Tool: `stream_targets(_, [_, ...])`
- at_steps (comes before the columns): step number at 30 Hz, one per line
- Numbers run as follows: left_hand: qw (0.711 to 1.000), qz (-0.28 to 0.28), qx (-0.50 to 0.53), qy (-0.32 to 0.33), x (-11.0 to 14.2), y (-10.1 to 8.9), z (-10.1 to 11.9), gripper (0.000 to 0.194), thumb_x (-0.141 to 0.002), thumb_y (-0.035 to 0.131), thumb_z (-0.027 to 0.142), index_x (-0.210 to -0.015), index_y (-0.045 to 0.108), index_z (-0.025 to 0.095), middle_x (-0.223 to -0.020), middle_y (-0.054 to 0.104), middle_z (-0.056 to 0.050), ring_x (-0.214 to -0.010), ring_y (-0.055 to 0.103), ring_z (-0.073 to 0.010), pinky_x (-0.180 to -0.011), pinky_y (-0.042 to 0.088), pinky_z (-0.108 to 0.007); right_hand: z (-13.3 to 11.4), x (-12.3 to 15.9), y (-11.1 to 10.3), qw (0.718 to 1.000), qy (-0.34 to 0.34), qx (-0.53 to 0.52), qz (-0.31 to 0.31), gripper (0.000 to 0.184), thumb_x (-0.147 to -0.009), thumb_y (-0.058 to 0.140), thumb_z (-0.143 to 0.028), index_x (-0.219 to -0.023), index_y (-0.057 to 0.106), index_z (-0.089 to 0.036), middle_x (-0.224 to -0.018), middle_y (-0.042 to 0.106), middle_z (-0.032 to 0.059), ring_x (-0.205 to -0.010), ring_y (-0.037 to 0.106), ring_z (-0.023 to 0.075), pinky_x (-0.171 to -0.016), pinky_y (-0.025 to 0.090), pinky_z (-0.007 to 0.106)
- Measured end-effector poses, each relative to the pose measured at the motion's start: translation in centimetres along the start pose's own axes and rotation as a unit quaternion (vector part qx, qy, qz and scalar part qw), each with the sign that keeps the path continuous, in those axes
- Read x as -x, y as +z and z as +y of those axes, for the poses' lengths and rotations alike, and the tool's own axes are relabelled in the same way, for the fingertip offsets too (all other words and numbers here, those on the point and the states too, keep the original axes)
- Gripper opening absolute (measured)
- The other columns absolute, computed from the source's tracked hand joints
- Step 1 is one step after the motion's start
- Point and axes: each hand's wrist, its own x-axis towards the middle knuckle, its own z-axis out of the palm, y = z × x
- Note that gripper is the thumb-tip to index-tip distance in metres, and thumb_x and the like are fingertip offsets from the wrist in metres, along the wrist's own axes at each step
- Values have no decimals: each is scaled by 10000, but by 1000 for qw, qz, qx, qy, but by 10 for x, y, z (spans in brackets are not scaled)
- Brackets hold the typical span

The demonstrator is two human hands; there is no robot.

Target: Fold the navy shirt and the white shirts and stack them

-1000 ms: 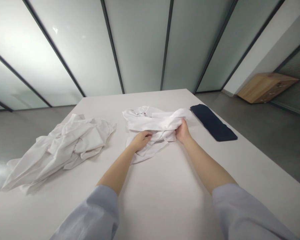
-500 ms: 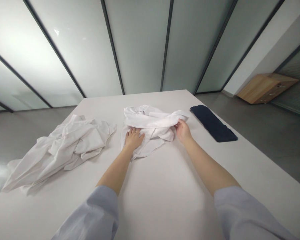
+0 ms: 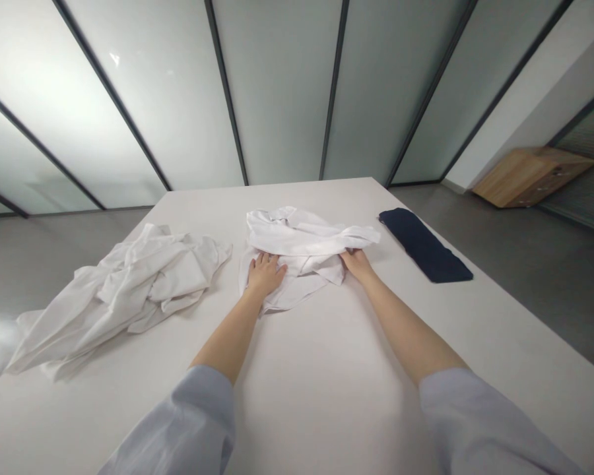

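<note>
A crumpled white garment [image 3: 297,239], its exact kind unclear, lies in the middle of the table with a long fold across its front. My left hand [image 3: 266,274] rests flat on its near left part, fingers spread and their tips at the fold's lower edge. At the right end of that fold is my right hand [image 3: 358,265], its fingers tucked under the fabric and mostly hidden. Whether they grip the cloth does not show.
On the left of the white table [image 3: 297,369] lies a loose heap of white cloth [image 3: 143,280]. A folded dark navy cloth [image 3: 423,245] lies near the right edge. Beyond stand frosted glass panels [image 3: 282,92] and a wooden cabinet [image 3: 525,177] on the floor.
My right hand has moved slightly left, its fingers going from the fold's edge to underneath it. The fold's right end now hangs beyond the hand. My left hand stays put.
</note>
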Motion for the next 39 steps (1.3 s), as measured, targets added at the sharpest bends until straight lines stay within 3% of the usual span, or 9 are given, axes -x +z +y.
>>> stream_targets(7, [1000, -21, -7, -5, 1, -2, 1, 570, -938, 385, 482, -1433, 423, 201, -1559, 310, -161, -1432, 277, -326, -1138, 228, -529, -14, -1, 3, 938, 38, -338, 66, 484, -737, 600, -572, -1098, 552, -253, -1043, 681, 46, -1013, 632, 237, -844, 533, 392])
stream_targets(12, [1000, -23, -2, -7, 0, -2, 0, 569, -930, 392, 492, -1429, 428, 222, -1558, 320, -145, -1431, 281, -325, -1143, 217, -524, -30, -4, -15, 938, 56, -301, 161, 291, -644, 694, -382, -851, 595, -202, -752, 662, 1, -747, 632, 201, -643, 526, 300])
stream_targets(16, [1000, -28, -3, -5, -2, -1, -2, 598, -921, 401, 496, -1444, 405, 208, -1559, 310, -160, -1433, 270, -340, -1139, 209, -542, -47, -17, -48, 936, 20, -295, 189, 222, -651, 673, -327, -796, 542, -221, -517, 467, -93, -460, 458, 105, -447, 393, 215])
stream_targets(21, [999, -47, -16, 8, -6, 2, -7, 628, -925, 381, 515, -1467, 371, 198, -1579, 259, -164, -1451, 226, -346, -1138, 197, -563, -51, -33, -95, 922, -51, -254, 289, 131, -756, 553, -348, -792, 527, -225, -528, 464, -68, -477, 477, 115, -485, 410, 234])
stream_targets(24, [997, -63, -23, 26, -8, 2, -11, 629, -933, 366, 521, -1476, 364, 203, -1587, 238, -159, -1462, 199, -334, -1149, 180, -548, -39, -29, -101, 969, -35, -112, 215, 149, -755, 567, -356, -789, 581, -212, -640, 596, -7, -637, 598, 170, -652, 500, 316])
stream_targets(27, [996, -70, -25, 53, -8, 0, -15, 612, -940, 364, 517, -1475, 371, 219, -1585, 249, -152, -1462, 205, -324, -1153, 177, -534, -19, -12, -89, 995, -51, 72, 36, 240, -775, 573, -378, -916, 658, -203, -962, 706, 79, -944, 647, 253, -859, 498, 408])
stream_targets(30, [993, -75, -25, 86, -7, -4, -21, 595, -946, 358, 516, -1475, 369, 242, -1585, 260, -133, -1460, 223, -302, -1156, 184, -507, -3, 11, -72, 961, -104, 229, -114, 391, -819, 557, -372, -1167, 639, -213, -1318, 602, 107, -1221, 538, 283, -998, 435, 438])
stream_targets(32, [991, -81, -26, 100, -6, -7, -26, 594, -949, 353, 516, -1478, 359, 247, -1591, 249, -122, -1462, 223, -284, -1160, 181, -488, 2, 26, -65, 923, -122, 331, -155, 429, -856, 536, -380, -1245, 613, -213, -1407, 531, 121, -1273, 492, 304, -1025, 403, 465])
stream_targets(39, [993, -65, -37, 96, -3, -12, -37, 599, -945, 365, 507, -1475, 358, 228, -1587, 258, -126, -1464, 222, -273, -1164, 176, -464, -30, 60, -79, 829, -92, 513, -201, 455, -939, 401, -507, -1051, 725, -209, -1094, 680, 182, -1011, 632, 333, -898, 417, 501])
